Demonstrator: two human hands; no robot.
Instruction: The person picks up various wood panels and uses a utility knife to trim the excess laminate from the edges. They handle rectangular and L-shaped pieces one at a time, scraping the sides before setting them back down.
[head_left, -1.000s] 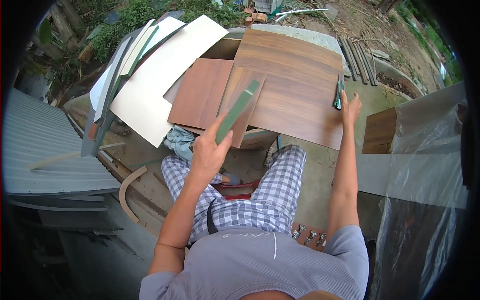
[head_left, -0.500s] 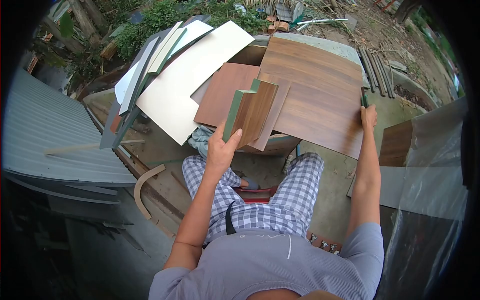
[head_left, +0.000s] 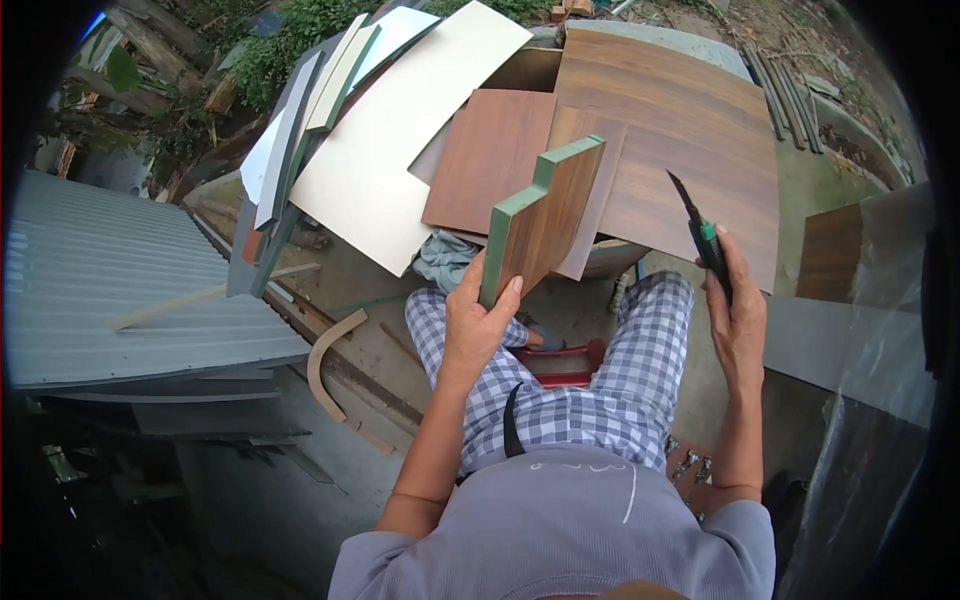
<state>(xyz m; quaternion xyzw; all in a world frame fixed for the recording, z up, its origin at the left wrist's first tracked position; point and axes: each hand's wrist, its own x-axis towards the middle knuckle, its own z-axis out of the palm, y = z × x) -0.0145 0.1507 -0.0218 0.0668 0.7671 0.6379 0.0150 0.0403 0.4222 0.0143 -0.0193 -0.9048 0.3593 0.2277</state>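
Observation:
A notched wood-grain board (head_left: 552, 222) with green edges is held upright by my left hand (head_left: 476, 325), whose thumb and fingers pinch its lower corner. In my right hand (head_left: 738, 305) is a black and green utility knife (head_left: 711, 252), its dark blade out and pointing up and to the left. The knife is apart from the board, above the right side of a large brown wood-grain panel (head_left: 680, 150). A smaller reddish-brown panel (head_left: 492, 160) lies behind the notched board.
A white panel (head_left: 400, 150) and stacked grey and green-edged strips (head_left: 290, 150) lie at the left. A crumpled grey cloth (head_left: 443, 262) is near my knee. Corrugated metal sheeting (head_left: 130, 280) stands far left, and a curved wooden strip (head_left: 325, 365) lies on the ground.
My right hand has come in from the large panel's right edge toward me, with the knife now plainly visible. The notched board has turned, showing more green edge. The view has shifted.

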